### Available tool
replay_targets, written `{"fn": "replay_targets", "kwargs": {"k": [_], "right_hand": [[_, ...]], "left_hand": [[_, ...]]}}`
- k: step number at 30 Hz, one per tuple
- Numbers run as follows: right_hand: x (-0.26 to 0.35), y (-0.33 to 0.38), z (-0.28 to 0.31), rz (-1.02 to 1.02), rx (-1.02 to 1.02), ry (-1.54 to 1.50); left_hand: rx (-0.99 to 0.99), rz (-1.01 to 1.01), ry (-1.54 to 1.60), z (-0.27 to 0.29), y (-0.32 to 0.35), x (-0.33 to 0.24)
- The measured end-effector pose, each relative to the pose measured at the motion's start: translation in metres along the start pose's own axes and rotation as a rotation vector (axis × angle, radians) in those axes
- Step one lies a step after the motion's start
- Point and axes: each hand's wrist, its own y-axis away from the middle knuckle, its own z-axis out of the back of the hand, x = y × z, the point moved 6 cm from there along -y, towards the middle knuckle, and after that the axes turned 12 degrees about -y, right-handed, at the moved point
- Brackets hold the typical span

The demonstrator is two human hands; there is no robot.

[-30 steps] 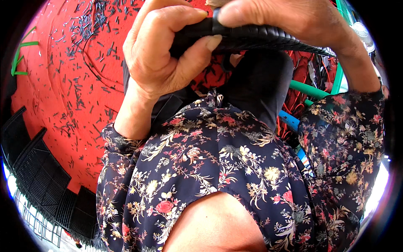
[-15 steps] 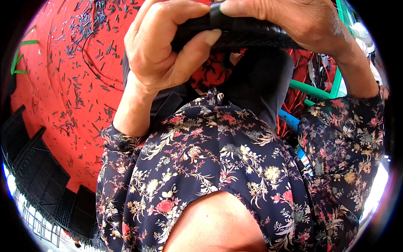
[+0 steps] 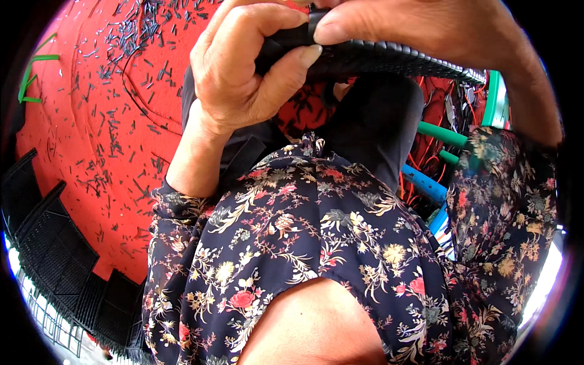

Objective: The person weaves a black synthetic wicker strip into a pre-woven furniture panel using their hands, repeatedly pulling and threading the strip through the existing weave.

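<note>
- At the top centre of the frame I see my left hand (image 3: 243, 73) clenched around the left end of a black ribbed strip (image 3: 389, 58), thumb pressed under it.
- My right hand (image 3: 426, 27), at the top right, pinches the same strip from above; the two hands touch.
- Below them, a dark floral blouse (image 3: 316, 243) fills the lower middle.
- A red mat (image 3: 79, 152) strewn with small dark clippings covers the left.
- Green and blue tubes (image 3: 441, 134) show at the right edge.
</note>
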Motion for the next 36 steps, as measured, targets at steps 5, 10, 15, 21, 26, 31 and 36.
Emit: {"fn": "replay_targets", "kwargs": {"k": [5,10,15,21,26,31,36], "right_hand": [[0.008,-0.003,-0.003,-0.038,-0.096,0.139],[0.017,0.012,-0.016,0.204,-0.33,0.388],[0.016,0.035,-0.008,-0.06,-0.493,0.207],[0.019,0.025,-0.041,0.083,-0.431,0.604],[0.016,0.028,-0.042,-0.004,-0.503,0.44],[0.011,0.038,-0.05,0.1,-0.754,0.338],[-0.014,0.059,-0.079,0.186,-0.948,-0.073]], "left_hand": [[0.01,-0.002,-0.058,-0.002,-0.001,0.001],[0.056,-0.058,-0.072,-0.001,-0.008,-0.003],[-0.022,-0.036,-0.027,-0.004,-0.026,-0.004],[-0.024,-0.076,-0.036,-0.001,-0.011,-0.002],[-0.021,-0.053,-0.02,0.0,-0.004,0.002],[0.042,-0.094,0.001,0.0,-0.009,0.003],[0.108,-0.062,-0.032,0.0,-0.012,-0.001]]}}
